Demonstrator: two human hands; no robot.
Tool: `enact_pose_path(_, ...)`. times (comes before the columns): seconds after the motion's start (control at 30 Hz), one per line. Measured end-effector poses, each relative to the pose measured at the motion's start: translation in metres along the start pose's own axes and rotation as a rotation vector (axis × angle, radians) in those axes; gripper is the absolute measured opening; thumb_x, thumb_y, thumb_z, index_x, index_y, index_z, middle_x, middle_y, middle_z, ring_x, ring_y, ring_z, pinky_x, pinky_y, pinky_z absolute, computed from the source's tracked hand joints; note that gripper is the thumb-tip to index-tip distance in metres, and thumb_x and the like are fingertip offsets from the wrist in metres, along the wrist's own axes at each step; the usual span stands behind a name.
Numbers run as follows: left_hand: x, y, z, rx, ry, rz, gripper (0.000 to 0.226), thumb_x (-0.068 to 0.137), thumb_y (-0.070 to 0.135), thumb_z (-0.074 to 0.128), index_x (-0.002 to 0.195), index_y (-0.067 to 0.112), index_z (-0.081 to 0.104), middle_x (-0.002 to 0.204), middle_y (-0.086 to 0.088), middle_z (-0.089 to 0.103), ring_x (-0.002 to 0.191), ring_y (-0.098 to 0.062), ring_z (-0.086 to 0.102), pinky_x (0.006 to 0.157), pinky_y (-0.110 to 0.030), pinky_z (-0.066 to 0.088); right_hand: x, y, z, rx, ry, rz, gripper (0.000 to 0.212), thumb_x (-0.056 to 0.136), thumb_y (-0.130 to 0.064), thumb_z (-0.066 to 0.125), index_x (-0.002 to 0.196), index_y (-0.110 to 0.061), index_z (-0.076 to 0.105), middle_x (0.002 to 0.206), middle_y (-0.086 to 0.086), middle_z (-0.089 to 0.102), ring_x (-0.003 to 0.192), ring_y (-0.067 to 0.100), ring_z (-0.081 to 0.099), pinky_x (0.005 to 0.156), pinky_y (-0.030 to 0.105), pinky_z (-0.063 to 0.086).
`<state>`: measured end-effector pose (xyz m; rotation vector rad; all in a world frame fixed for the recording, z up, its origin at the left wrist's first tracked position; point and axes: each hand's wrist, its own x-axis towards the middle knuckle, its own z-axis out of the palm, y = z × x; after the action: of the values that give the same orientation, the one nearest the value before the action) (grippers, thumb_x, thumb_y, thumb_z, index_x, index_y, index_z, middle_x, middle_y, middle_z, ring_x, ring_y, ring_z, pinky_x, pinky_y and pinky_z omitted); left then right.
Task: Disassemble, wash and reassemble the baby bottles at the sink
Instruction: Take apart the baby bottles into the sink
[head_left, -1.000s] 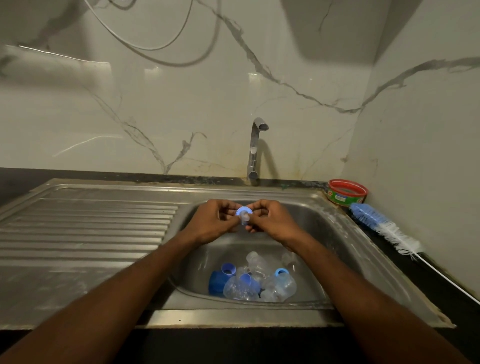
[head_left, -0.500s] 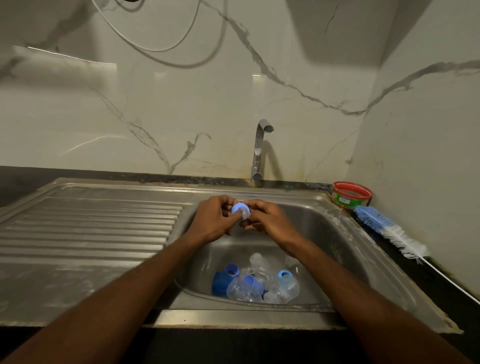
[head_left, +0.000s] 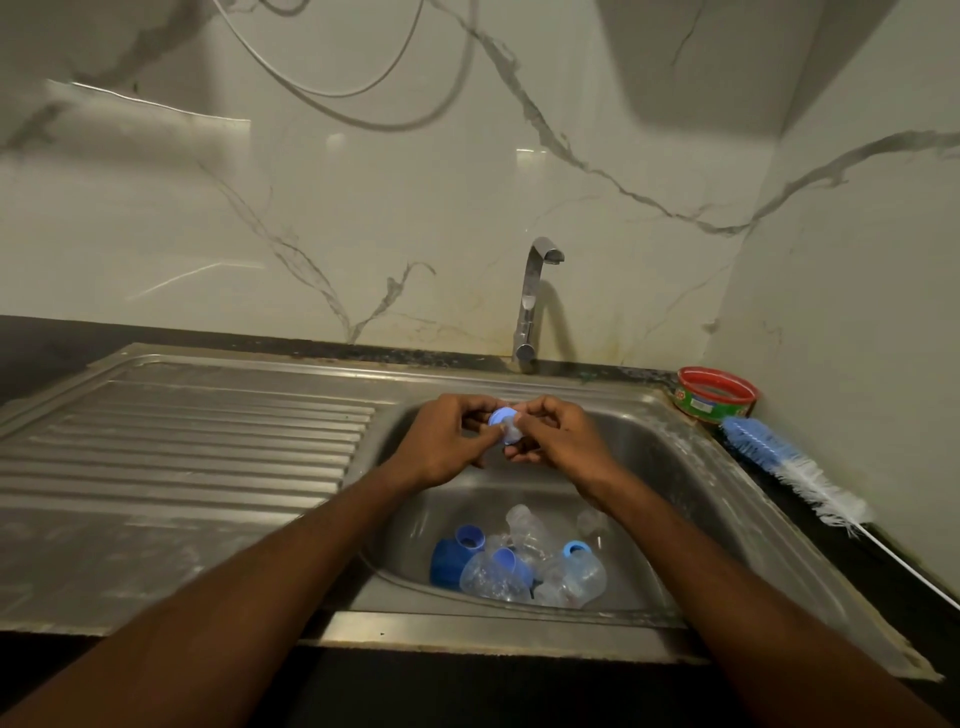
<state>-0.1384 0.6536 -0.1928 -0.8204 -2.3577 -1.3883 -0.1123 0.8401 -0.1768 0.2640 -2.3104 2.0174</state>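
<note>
Left hand: my left hand (head_left: 441, 441) is pinching the blue collar ring (head_left: 502, 417) at its rim, fingers curled round it.
Right hand: my right hand (head_left: 553, 439) is pinching the clear teat (head_left: 511, 432) seated in that ring; I am probably working the two apart.
Position: I am holding both parts above the sink (head_left: 670, 470), in front of the tap (head_left: 535, 296), which is not running.
Remaining parts: clear bottles (head_left: 530, 569) and blue caps are lying in the basin below my wrists.
Brush: bottle brush (head_left: 789, 465) is lying on the counter, right of the sink, untouched.
Risk: the soft teat is likely slippery; a hard tug could tear it or fling the ring into the pile.
Risk 2: small parts could roll toward the drain, which I cannot see.
</note>
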Motion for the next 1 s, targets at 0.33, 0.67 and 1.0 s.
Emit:
enact_pose_path(0.33, 0.002, -0.004, 0.001, -0.054, -0.068, 0.024, 0.039, 0.093, 0.027, 0.072, 0.132, 0.021, 0.066, 0.116, 0.007, 0.071, 0.102, -0.003, 0.067, 0.066, -0.022, 0.059, 0.001, 0.003, -0.003, -0.138, 0.066, -0.022, 0.023, 0.082, -0.005, 0.081, 0.098, -0.006, 0.065, 0.088, 0.016, 0.075, 0.079, 0.028, 0.076, 0.069, 0.038, 0.064)
enact_pose_path(0.67, 0.002, -0.003, 0.001, 0.069, 0.003, 0.067, 0.040, 0.089, 0.037, 0.073, 0.126, 0.022, 0.067, 0.109, 0.011, 0.068, 0.099, 0.005, 0.064, 0.058, -0.018, 0.057, -0.004, -0.002, 0.002, -0.082, 0.055, -0.020, 0.020, 0.087, -0.007, 0.075, 0.104, -0.004, 0.065, 0.089, 0.015, 0.075, 0.081, 0.027, 0.076, 0.069, 0.034, 0.063)
enact_pose_path(1.0, 0.005, -0.002, -0.003, 0.125, 0.125, 0.051, 0.035, 0.087, 0.037, 0.078, 0.116, 0.018, 0.074, 0.097, 0.006, 0.075, 0.082, 0.000, 0.069, 0.056, -0.014, 0.053, -0.007, -0.006, 0.006, 0.026, -0.035, -0.032, 0.028, 0.090, -0.006, 0.074, 0.116, -0.002, 0.063, 0.102, 0.022, 0.072, 0.089, 0.030, 0.076, 0.078, 0.035, 0.063)
